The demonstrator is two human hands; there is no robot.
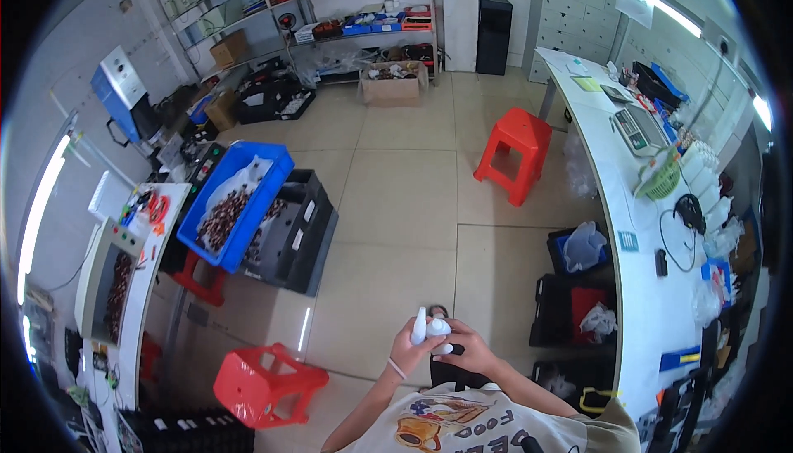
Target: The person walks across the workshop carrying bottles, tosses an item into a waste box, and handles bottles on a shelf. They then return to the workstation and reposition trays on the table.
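Observation:
In front of my body, close to the chest, both hands are together around a small cluster of white plastic pieces. My left hand (pixel 403 349) is closed round a slim white piece with a narrow tip (pixel 420 326), which points away from me. Beside it sits a rounder white bottle-like piece with a short nozzle (pixel 439 327), where the fingers of my right hand (pixel 472 351) close in from the right. A dark bit shows by the right fingers, too small to name. The palms hide the lower parts of the white pieces.
A red stool (pixel 516 154) stands ahead right, another red stool (pixel 268 383) near left. A blue crate (pixel 277 160) of small brown parts rests on black crates (pixel 318 238). Along the right runs a long white bench (pixel 591 143), with black bins (pixel 549 317) under it.

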